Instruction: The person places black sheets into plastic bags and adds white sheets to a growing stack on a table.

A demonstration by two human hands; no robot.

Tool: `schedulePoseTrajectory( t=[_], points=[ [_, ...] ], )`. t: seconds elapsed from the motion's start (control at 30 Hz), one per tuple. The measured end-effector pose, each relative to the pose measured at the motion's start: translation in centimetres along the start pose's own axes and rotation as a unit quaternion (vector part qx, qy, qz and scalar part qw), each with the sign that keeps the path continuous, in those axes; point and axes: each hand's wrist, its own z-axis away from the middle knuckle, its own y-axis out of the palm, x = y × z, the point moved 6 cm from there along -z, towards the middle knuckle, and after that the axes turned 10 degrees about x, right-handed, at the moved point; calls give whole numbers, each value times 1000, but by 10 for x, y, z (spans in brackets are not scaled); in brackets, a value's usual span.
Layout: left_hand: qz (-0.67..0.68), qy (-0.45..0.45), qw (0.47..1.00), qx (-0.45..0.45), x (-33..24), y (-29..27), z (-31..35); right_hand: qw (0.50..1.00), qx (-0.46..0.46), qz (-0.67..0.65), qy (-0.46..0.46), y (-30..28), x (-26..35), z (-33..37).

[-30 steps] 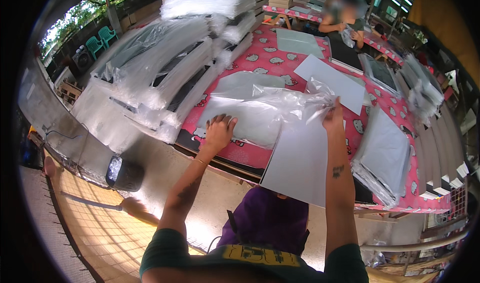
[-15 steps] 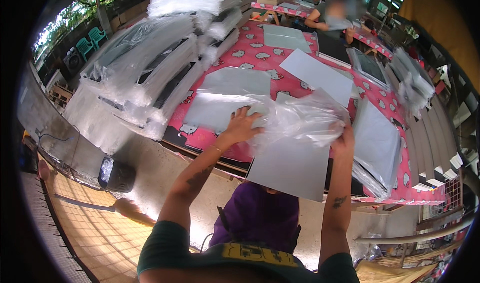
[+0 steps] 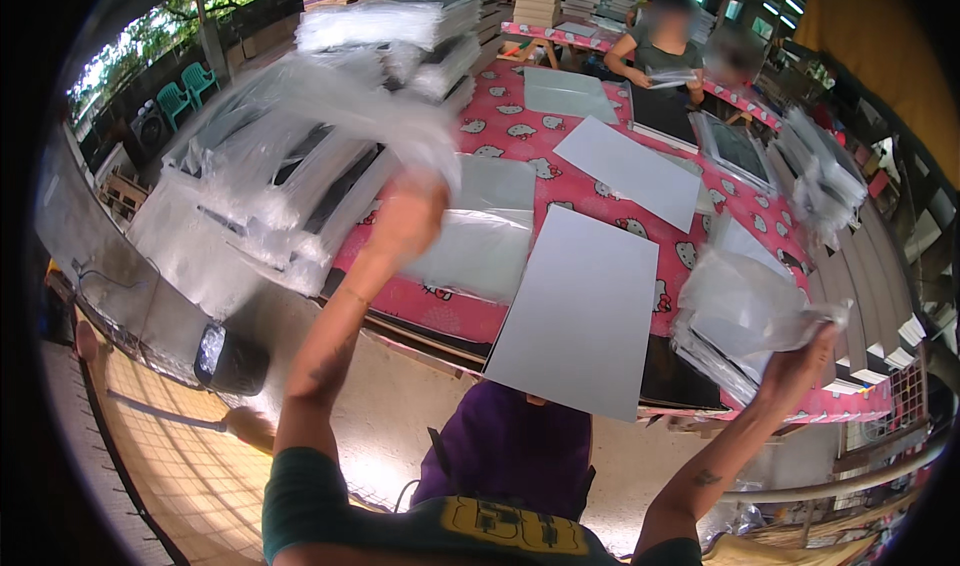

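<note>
My left hand [image 3: 412, 218], blurred by motion, is raised at the left side of the table, closed on a clear plastic sheet [image 3: 385, 116] that trails up toward the wrapped stacks. Over at the right, my right hand [image 3: 798, 361] pinches the edge of another clear plastic sheet [image 3: 745, 291], which hangs above a plastic-wrapped stack of white sheets [image 3: 705, 351]. Between my arms a bare white board [image 3: 580, 311] lies on the table, its near edge jutting past the table's edge. Beside it on the left rests a pale sheet under clear plastic [image 3: 480, 251].
A pink patterned cloth [image 3: 475, 311] covers the table. Tall plastic-wrapped stacks [image 3: 270, 181] stand at the left. Another white board [image 3: 635, 176] lies farther back, near a dark panel [image 3: 660, 116]. A person [image 3: 665, 51] works across the table. Grey board stacks [image 3: 850, 306] line the right.
My hands have moved apart, the left toward the wrapped stacks and the right toward the right-hand stack, each with plastic. The crumpled plastic over the white board is gone, uncovering it.
</note>
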Motion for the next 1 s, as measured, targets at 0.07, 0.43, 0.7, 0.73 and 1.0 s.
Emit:
schedulePoseTrajectory(
  t=[0.07,0.43,0.7,0.73,1.0],
  points=[
    [-21,190,981,-12,-25,59,20,994,66,12,84,44,-32,30],
    [573,103,793,-177,-108,28,68,924,152,-282,210,179,-106,145],
    [307,267,875,-261,-101,21,107,869,172,-342,313,140,-102,125],
    [328,225,902,-171,-76,30,88,893,191,-300,277,131,-88,109],
    [-29,395,918,34,-184,-6,86,669,596,445,-23,223,-29,108]
  ],
)
